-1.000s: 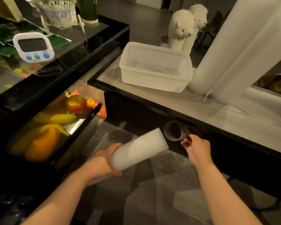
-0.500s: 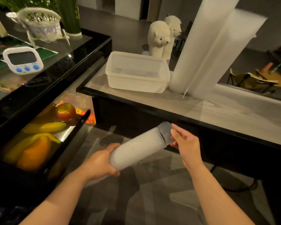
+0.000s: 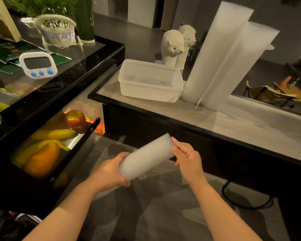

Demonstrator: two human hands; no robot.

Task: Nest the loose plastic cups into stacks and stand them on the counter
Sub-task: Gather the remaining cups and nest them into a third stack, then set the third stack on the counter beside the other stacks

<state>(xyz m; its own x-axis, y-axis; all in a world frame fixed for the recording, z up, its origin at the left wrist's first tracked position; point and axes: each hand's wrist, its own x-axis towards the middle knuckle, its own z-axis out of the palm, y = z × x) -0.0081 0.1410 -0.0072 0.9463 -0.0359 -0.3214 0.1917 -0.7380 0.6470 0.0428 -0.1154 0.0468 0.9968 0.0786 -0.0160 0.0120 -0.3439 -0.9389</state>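
Note:
A short stack of nested clear plastic cups [image 3: 146,157] lies tilted in front of me, below the counter's edge, its open end up and to the right. My left hand [image 3: 109,173] grips the stack's lower end. My right hand [image 3: 186,159] presses against the stack's upper end with loosely bent fingers. Two tall stacks of nested cups [image 3: 221,54] stand side by side on the pale wood counter [image 3: 250,126] at the right.
A white plastic tub [image 3: 149,82] sits on the counter left of the tall stacks, with two plush alpacas [image 3: 175,46] behind it. A black display case at left holds fruit [image 3: 47,146]; a white timer [image 3: 38,64] stands on its glass top.
My right hand brought a single cup from under the counter and pushed it into the top of the stack in my left hand. The stack has risen slightly.

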